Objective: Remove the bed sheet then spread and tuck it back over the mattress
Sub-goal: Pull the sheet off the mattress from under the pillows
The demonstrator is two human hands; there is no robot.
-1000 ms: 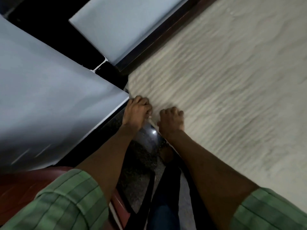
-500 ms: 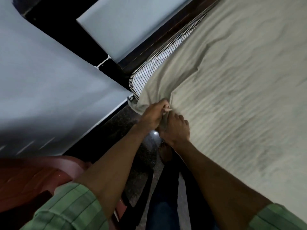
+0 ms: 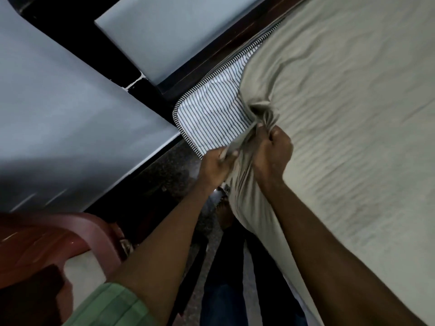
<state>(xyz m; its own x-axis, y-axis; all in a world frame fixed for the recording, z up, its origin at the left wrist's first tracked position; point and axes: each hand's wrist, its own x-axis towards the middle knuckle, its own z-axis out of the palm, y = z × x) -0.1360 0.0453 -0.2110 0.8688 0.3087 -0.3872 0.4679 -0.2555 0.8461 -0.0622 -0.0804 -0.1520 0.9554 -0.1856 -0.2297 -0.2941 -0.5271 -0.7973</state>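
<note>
A beige bed sheet (image 3: 348, 109) covers most of the mattress on the right. Its near-left corner is peeled back and bunched, baring the black-and-white striped mattress (image 3: 209, 114) corner. My left hand (image 3: 215, 167) grips the sheet's edge at the mattress corner. Just to its right, my right hand (image 3: 273, 152) is a fist around the gathered sheet corner. Both forearms reach in from the bottom in green sleeves.
A dark wooden bed frame (image 3: 211, 60) runs along the mattress's far side. Pale blue walls (image 3: 77, 118) stand to the left. A reddish-brown plastic chair (image 3: 54, 243) sits at the lower left. Dark speckled floor (image 3: 171, 170) lies between the wall and the bed.
The sheet corner has come off the mattress and been pulled rightward, exposing the striped mattress corner. Both hands have moved right with the bunched fabric.
</note>
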